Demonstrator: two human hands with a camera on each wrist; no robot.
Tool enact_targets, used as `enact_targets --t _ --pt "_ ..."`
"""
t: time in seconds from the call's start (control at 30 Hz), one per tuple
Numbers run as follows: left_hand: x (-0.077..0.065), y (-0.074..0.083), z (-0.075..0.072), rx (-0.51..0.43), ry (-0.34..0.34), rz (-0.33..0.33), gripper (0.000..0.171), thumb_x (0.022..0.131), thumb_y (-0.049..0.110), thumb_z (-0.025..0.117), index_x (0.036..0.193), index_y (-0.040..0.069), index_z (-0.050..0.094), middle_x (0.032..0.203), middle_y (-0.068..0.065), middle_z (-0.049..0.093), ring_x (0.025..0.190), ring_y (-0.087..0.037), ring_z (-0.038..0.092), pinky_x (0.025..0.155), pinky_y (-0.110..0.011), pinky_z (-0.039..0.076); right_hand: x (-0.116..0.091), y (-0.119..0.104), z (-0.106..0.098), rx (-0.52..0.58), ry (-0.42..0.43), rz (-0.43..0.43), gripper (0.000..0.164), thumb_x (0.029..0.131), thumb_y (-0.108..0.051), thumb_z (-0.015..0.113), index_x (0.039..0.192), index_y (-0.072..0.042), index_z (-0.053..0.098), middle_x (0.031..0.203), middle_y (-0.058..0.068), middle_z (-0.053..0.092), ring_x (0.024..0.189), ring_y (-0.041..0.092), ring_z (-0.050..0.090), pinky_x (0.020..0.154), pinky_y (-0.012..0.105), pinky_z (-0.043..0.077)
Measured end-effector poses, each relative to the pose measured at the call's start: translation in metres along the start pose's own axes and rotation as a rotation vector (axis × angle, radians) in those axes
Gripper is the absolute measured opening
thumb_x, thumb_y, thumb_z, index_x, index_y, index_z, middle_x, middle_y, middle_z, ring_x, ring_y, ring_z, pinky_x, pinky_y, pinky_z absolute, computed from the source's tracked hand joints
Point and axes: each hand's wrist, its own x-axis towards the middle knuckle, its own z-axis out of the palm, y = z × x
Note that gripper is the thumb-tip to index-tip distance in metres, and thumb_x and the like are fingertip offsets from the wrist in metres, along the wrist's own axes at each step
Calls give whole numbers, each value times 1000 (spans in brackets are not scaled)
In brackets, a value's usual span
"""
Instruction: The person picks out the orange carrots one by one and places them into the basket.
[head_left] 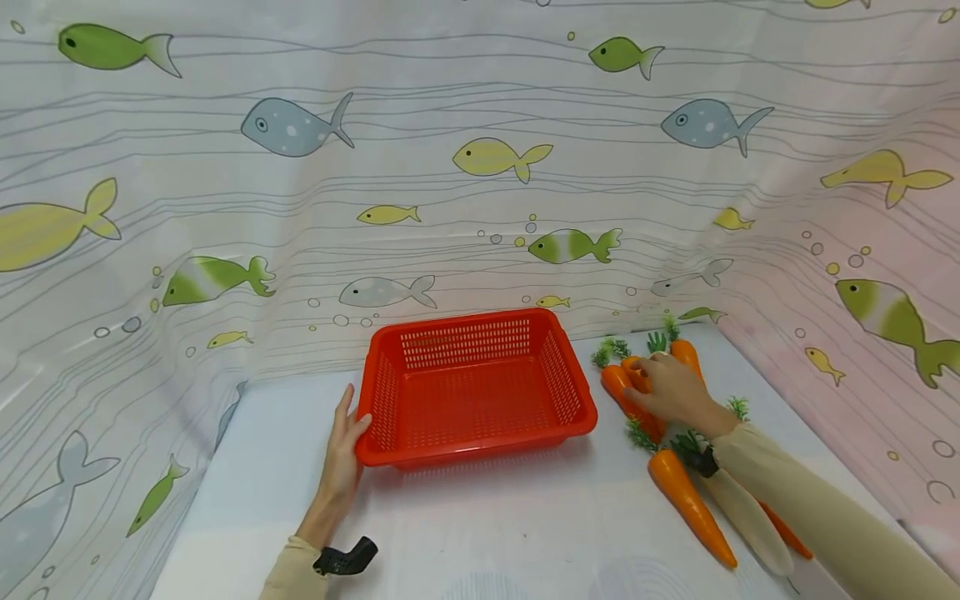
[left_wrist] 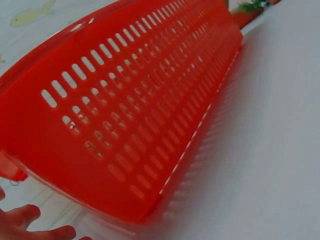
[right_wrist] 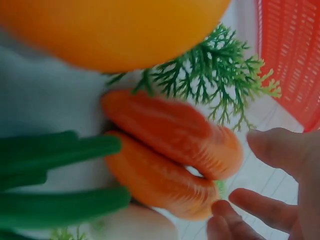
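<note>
A red slotted plastic basket (head_left: 480, 450) sits on the table. My left hand (head_left: 347, 442) is at its left side, thumb against the rim and fingers extended outside. In the left wrist view those fingers (left_wrist: 37, 225) show beside the basket wall (left_wrist: 125, 100). My right hand (head_left: 671, 392) reaches over orange toy carrots (head_left: 618, 387) with green tops. In the right wrist view its thumb and fingers are spread beside the rounded ends of two carrots (right_wrist: 170, 130), not closed around them. Whether the fingertips touch cannot be told.
Nearer along the right side lie another carrot (head_left: 690, 504) and a long white radish (head_left: 750, 521), partly under the right forearm. One more carrot (head_left: 686, 358) lies at the back. A fish-patterned sheet (head_left: 450, 225) hangs behind and at both sides.
</note>
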Motion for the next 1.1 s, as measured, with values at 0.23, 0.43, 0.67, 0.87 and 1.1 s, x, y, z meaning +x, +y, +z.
enact_targets --t 0.23,0.43,0.67,0.87,1.1 --pt "1 -3 5 -29 -12 25 63 116 24 27 170 43 2 176 -3 17 147 -29 36 109 -19 48 8 -8 1 -28 -95 47 61 93 -32 79 138 5 61 90 10 62 77 22 53 57 32 47" --pt "1 -4 7 -41 -7 44 61 115 22 25 169 46 11 177 7 13 150 -29 33 111 -22 47 12 -7 6 -52 -102 70 62 93 -33 79 138 6 61 103 20 64 76 25 55 58 37 53" --pt "-1 -5 8 -68 -10 23 61 115 20 25 169 47 12 177 8 15 148 -29 35 108 -24 50 19 -8 6 -65 -118 85 54 92 -32 80 128 5 67 100 16 67 83 27 55 65 38 52" --pt "2 -8 13 -76 -15 29 63 115 18 26 170 42 11 176 8 18 147 -32 36 109 -27 50 26 -16 2 -32 -183 114 30 95 -32 75 91 -6 63 74 6 57 64 23 54 56 31 44" --pt "6 -8 19 -90 -14 37 63 114 17 27 171 40 12 176 7 19 148 -32 36 110 -29 50 37 -27 3 -58 -222 155 31 94 -31 75 79 -10 59 61 1 50 55 20 52 50 28 40"
